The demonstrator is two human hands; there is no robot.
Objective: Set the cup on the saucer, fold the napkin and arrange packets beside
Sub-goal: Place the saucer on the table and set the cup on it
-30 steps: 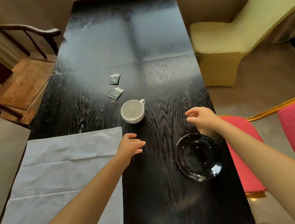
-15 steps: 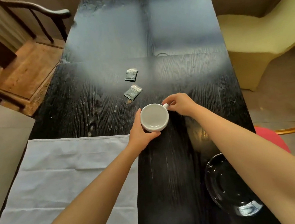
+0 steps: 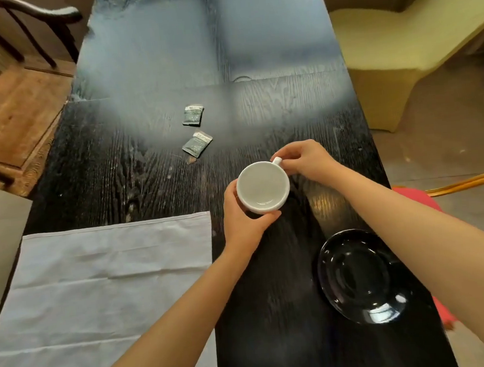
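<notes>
Two hands grip the white cup (image 3: 263, 191) on the dark table (image 3: 147, 176): left hand (image 3: 242, 219) cradling its body, right hand (image 3: 305, 161) pinching the handle. The black saucer (image 3: 361, 275) waits empty, nearer the person and on the right-arm side.

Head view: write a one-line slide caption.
Both hands hold the white cup, left hand cradling, right hand at the handle; black saucer, unfolded napkin and two packets wait.

Both bare forearms reach forward; the left hand (image 3: 245, 220) cups around a cup (image 3: 263, 191), the right hand (image 3: 305, 161) pinches its handle.
</notes>
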